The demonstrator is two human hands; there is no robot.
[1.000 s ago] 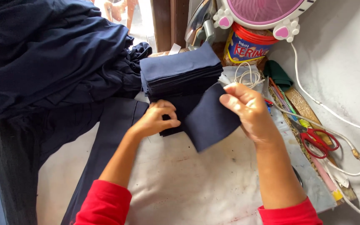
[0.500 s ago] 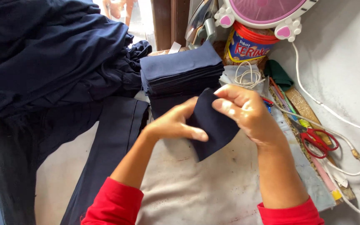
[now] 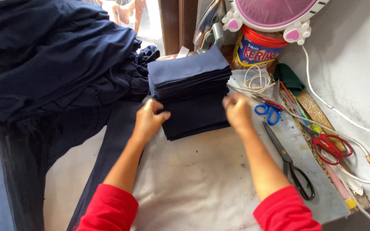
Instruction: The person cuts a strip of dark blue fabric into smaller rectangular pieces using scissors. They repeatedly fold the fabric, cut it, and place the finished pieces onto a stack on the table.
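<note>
Squaring up a pile (image 3: pixel 195 116) of cut navy pieces looks like the step here, going by how both hands sit at its two sides. The pile lies on the pale cover (image 3: pixel 193 184) in the middle of the table, butted right up against a taller stack (image 3: pixel 189 72) of the same navy pieces just behind it.

Left hand (image 3: pixel 150 117) is curled in, nearly closed, fingertips on the pile's left edge near the top corner. Honestly can't tell if it's pinching a layer or just pressing against the side. Right hand (image 3: pixel 236 112) is a loose fist at the right edge, touching the cloth. It's a bit blurred, so same deal: I can't say whether anything is caught between the fingers.

My guess is that whatever comes next needs even pressure from both sides, because those thin layers would slide and fan out easily. It also needs some care on the right, since the blue scissors (image 3: pixel 268 112) lie just beside that hand.

Other stuff around: black shears (image 3: pixel 287 160) further down the right side, red scissors (image 3: pixel 332 145) out by the wall, and a big heap (image 3: pixel 52 55) of navy cloth off to the left.
</note>
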